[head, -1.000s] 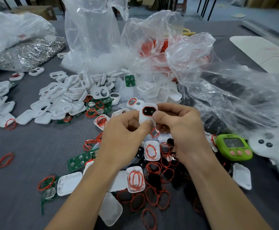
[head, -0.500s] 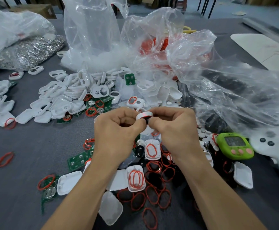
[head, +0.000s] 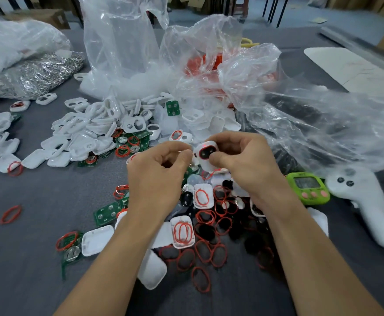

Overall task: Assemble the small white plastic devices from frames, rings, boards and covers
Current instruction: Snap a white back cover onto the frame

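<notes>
Right grip (head: 243, 160) around one frame (head: 205, 164) with one red ring (head: 199, 153).

the right hand (head: 243, 160) covers the lower edge of the white device (head: 205, 156) it pinches. whether the curled left hand (head: 159, 172) holds anything cannot be told. both forearms (head: 118, 258) hide parts on the desk (head: 38, 258). right of the hands, the green timer (head: 308, 188) has an unreadable display.
</notes>
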